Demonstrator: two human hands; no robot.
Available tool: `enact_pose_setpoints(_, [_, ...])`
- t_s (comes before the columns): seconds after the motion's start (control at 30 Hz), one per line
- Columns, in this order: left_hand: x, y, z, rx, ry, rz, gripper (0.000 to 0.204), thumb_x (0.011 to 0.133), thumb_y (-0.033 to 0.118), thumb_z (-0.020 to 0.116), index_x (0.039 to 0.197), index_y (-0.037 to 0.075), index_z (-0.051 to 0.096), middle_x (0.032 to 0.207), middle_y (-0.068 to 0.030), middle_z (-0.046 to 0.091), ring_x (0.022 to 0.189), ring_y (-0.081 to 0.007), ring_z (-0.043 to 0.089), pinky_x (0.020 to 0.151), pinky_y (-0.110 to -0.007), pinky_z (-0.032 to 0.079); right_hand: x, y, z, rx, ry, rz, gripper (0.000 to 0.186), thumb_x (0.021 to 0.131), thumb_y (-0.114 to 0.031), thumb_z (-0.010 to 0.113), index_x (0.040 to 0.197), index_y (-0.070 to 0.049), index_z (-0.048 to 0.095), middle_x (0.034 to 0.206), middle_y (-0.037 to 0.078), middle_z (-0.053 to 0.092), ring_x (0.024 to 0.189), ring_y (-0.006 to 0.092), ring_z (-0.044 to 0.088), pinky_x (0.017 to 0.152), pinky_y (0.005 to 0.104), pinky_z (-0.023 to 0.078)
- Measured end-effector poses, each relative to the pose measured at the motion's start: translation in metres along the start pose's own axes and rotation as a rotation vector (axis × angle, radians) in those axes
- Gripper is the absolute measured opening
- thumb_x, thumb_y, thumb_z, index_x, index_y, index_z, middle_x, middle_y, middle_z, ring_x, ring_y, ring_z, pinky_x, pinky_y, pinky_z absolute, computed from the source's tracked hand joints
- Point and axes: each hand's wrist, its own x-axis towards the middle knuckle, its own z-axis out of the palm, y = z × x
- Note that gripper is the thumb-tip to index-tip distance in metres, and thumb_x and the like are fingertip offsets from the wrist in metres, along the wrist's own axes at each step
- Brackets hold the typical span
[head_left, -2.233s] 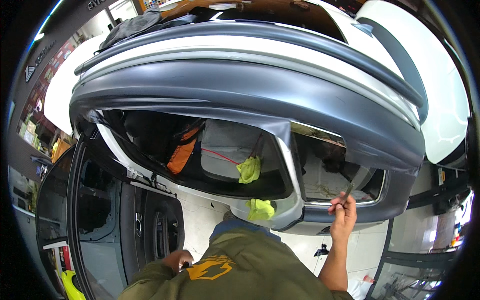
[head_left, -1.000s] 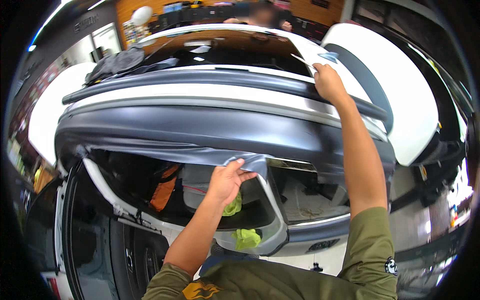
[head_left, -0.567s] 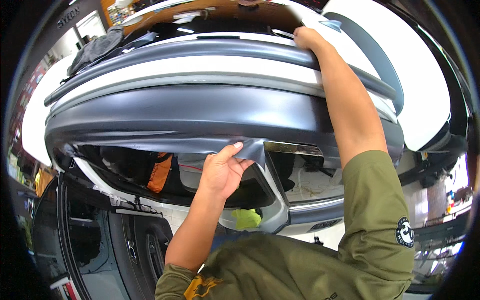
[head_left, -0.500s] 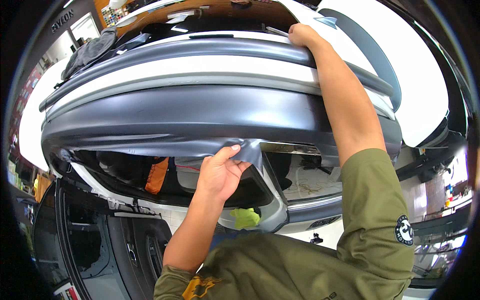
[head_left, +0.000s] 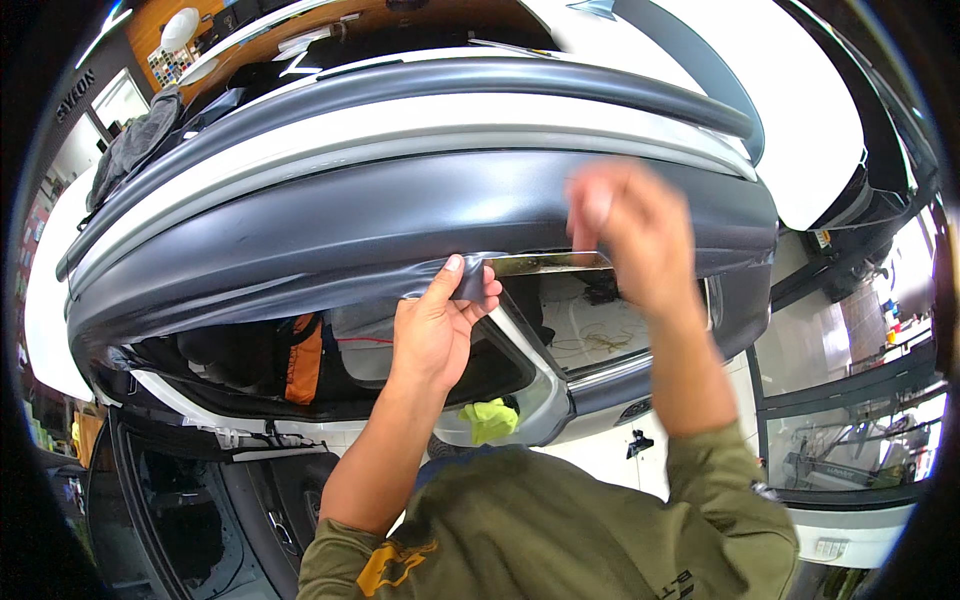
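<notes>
Dark grey vinyl film [head_left: 380, 205] covers the curved side rail of a white car's roof [head_left: 430, 120], its lower edge hanging loose above the door openings. My left hand [head_left: 435, 335] pinches this loose edge between thumb and fingers. Just right of that grip, a shiny bare strip [head_left: 545, 263] shows below the film. Smeared by motion, my right hand [head_left: 640, 240] hovers in front of the rail to the right; whether it holds anything is not clear. On the roof's dark panel lies a thin, light-coloured tool [head_left: 505, 46].
An open door [head_left: 270, 500] stands at the lower left. A yellow-green cloth [head_left: 488, 420] rests by the pillar base. An orange-and-black item [head_left: 303, 370] is inside the car. Dark cloth [head_left: 135, 150] lies on the roof's far left. A roof bar [head_left: 420, 75] runs lengthwise.
My right hand has come back from the thin tool on the roof toward the film's lower edge. My left hand keeps its pinch, and the film corner is now tucked within its fingers.
</notes>
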Motion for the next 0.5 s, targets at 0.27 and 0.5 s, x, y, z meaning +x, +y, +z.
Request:
enact_pose_setpoints(0.27, [0.004,-0.003,-0.006,-0.027,-0.055,-0.014,0.02,0.094,0.018,0.06,0.098,-0.001,0.064,0.087,-0.0111,0.068,0.077,-0.0209,0.066,0.069,-0.031,0.054,-0.076,0.071,0.072,0.72,0.122,0.546,0.029,0.095,-0.019,0.058,0.115,0.001,0.058,0.077,0.002,0.059,0.055,0.0076,0.053,0.048,0.0212,0.042])
enact_pose_setpoints(0.5, [-0.003,-0.002,-0.009,0.135,-0.058,0.063,0.02,0.092,0.019,0.062,0.097,-0.001,0.063,0.085,-0.0082,0.067,0.07,-0.0167,0.062,0.065,-0.029,0.051,-0.062,0.063,0.081,0.897,0.181,0.537,0.023,0.095,-0.018,0.057,0.108,0.0,0.061,0.074,0.002,0.06,0.052,0.0072,0.051,0.044,0.021,0.04])
